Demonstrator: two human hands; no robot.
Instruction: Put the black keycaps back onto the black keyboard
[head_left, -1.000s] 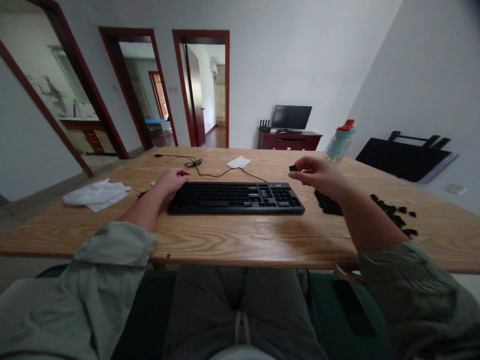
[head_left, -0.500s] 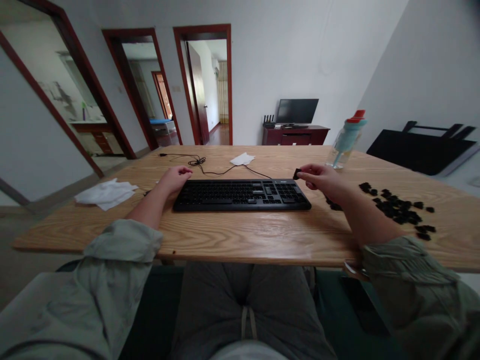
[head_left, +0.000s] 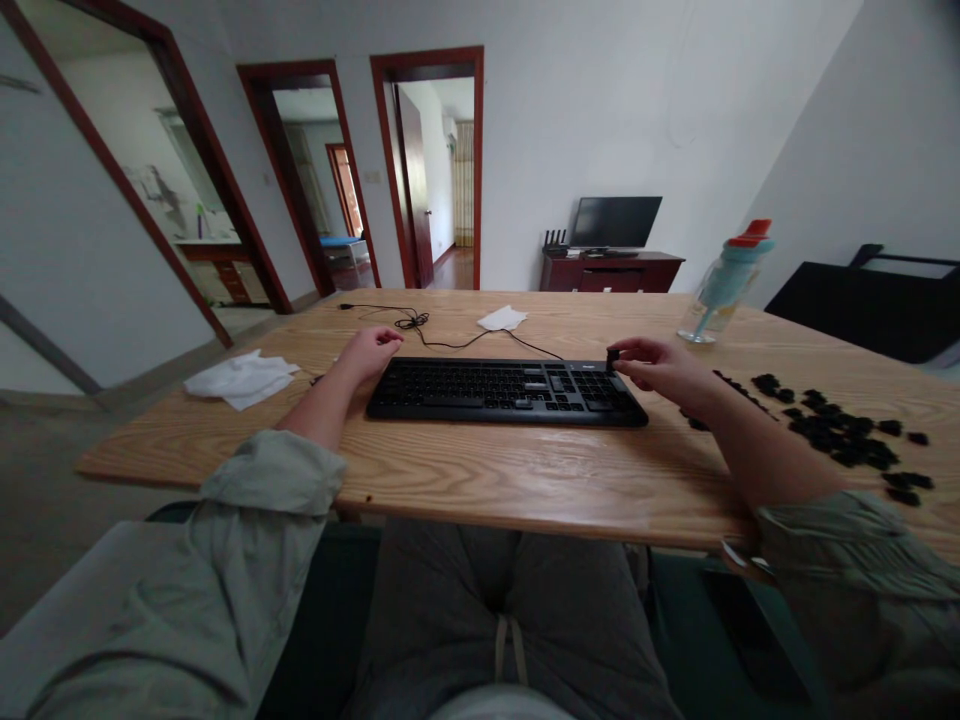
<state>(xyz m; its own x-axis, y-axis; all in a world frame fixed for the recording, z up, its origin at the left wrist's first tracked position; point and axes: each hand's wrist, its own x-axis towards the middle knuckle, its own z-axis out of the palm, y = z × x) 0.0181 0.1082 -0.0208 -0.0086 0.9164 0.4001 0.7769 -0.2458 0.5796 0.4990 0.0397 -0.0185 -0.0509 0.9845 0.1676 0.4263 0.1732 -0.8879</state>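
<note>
A black keyboard (head_left: 506, 391) lies on the wooden table in front of me, its key rows only partly fitted with keycaps. Between the thumb and fingertips of my right hand (head_left: 660, 370) is a black keycap (head_left: 613, 357), held at the keyboard's upper right corner. My left hand (head_left: 369, 354) rests by the upper left corner, fingers curled together; anything inside them is hidden. Loose black keycaps (head_left: 844, 432) lie scattered to the right of my right forearm, and some are partly hidden behind it.
A coiled cable (head_left: 412, 320) runs behind the keyboard past a white tissue (head_left: 503, 318). More crumpled tissues (head_left: 241, 379) lie at the left. A water bottle (head_left: 724, 285) with a red lid stands at the back right. The table's front edge (head_left: 547, 525) is close to my lap.
The view has turned a little left, so everything sits farther right. My right hand has lowered the keycap slightly toward the keyboard's top right corner. My left hand keeps its place beside the keyboard.
</note>
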